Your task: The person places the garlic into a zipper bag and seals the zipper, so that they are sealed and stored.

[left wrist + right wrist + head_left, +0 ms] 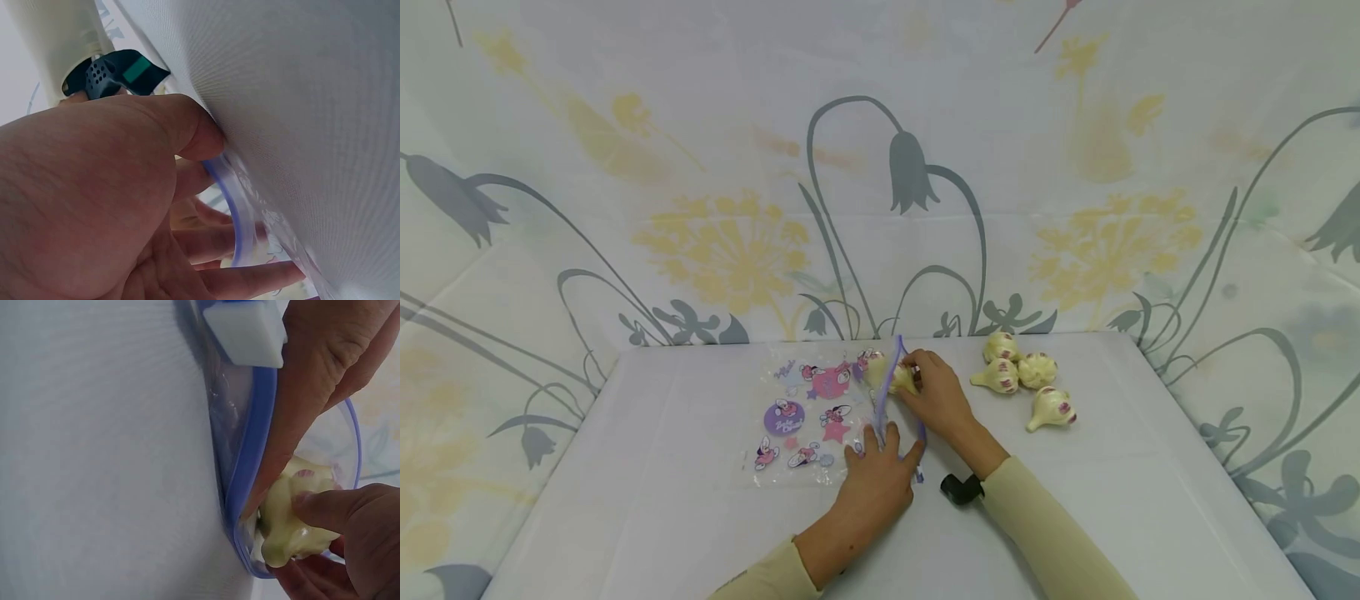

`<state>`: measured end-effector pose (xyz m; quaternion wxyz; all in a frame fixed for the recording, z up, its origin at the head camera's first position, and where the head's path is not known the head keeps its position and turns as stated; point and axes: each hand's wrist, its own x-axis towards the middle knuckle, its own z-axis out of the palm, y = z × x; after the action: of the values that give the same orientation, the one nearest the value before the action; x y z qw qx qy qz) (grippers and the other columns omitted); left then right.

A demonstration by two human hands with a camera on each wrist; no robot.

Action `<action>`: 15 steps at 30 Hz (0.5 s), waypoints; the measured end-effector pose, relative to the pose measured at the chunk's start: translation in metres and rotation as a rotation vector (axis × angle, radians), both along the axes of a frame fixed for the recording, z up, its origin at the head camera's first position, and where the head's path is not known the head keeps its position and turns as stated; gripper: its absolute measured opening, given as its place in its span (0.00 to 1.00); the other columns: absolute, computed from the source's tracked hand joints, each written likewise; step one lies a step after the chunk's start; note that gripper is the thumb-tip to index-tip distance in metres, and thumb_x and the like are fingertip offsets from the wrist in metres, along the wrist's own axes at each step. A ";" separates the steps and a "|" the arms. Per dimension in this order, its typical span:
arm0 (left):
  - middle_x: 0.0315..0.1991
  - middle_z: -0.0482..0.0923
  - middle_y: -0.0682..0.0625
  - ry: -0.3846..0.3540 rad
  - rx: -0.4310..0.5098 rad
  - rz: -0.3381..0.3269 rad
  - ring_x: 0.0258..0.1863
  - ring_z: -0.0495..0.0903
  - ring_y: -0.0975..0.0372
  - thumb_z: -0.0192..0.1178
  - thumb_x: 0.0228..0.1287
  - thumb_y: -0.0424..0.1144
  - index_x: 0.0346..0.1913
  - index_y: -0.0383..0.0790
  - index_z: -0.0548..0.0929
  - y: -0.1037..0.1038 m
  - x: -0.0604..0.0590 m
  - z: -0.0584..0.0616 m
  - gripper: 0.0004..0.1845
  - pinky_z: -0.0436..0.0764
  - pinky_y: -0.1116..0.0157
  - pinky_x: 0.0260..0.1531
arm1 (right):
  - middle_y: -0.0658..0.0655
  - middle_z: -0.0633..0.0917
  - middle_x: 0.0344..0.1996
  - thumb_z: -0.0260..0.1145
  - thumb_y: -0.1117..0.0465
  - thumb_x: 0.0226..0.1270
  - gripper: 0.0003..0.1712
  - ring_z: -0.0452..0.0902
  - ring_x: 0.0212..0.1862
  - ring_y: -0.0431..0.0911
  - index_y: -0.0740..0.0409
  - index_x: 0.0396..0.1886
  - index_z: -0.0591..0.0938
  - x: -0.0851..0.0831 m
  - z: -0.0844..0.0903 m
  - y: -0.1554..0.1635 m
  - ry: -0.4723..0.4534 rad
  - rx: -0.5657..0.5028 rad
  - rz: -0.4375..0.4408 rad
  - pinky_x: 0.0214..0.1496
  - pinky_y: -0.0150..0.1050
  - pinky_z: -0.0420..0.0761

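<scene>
A clear zip bag [801, 412] printed with pink and purple cartoons lies flat on the white table [662, 500]. My left hand [880, 471] pinches the bag's purple zip rim [234, 206] and holds the mouth open. My right hand [928, 387] grips a pale garlic bulb [901, 379] right at the bag's mouth. In the right wrist view the garlic bulb [290, 522] sits partly inside the purple rim [250, 481], under my right thumb [347, 509]. The bag's white slider [244, 328] shows at the top.
Several more garlic bulbs [1026, 379] lie in a loose group on the table to the right of my hands. A black wrist camera [961, 489] sits on my right sleeve. Flower-printed cloth walls surround the table on three sides.
</scene>
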<state>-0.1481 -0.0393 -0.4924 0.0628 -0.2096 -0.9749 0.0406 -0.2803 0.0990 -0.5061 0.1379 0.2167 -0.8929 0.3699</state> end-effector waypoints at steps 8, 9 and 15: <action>0.67 0.77 0.37 0.026 0.001 0.000 0.64 0.79 0.37 0.71 0.67 0.49 0.70 0.58 0.82 0.000 0.000 -0.002 0.28 0.85 0.37 0.46 | 0.65 0.86 0.49 0.80 0.71 0.60 0.24 0.88 0.43 0.56 0.68 0.53 0.81 -0.002 0.004 -0.005 -0.025 -0.049 0.029 0.47 0.48 0.88; 0.67 0.77 0.37 0.026 0.002 -0.001 0.64 0.79 0.37 0.71 0.67 0.49 0.70 0.58 0.82 0.000 0.000 -0.002 0.29 0.85 0.37 0.46 | 0.65 0.86 0.49 0.80 0.72 0.60 0.23 0.89 0.44 0.57 0.68 0.53 0.81 -0.002 0.005 -0.005 -0.035 -0.054 0.031 0.47 0.49 0.88; 0.67 0.76 0.37 0.034 0.003 -0.010 0.63 0.79 0.36 0.72 0.66 0.49 0.70 0.57 0.82 0.000 0.001 -0.003 0.29 0.85 0.37 0.46 | 0.66 0.87 0.47 0.79 0.72 0.61 0.21 0.89 0.45 0.57 0.69 0.51 0.81 -0.006 0.005 -0.007 -0.086 -0.055 0.022 0.49 0.48 0.88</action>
<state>-0.1473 -0.0396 -0.4956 0.0796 -0.2135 -0.9728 0.0426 -0.2861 0.0923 -0.5007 0.1012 0.2066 -0.8851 0.4046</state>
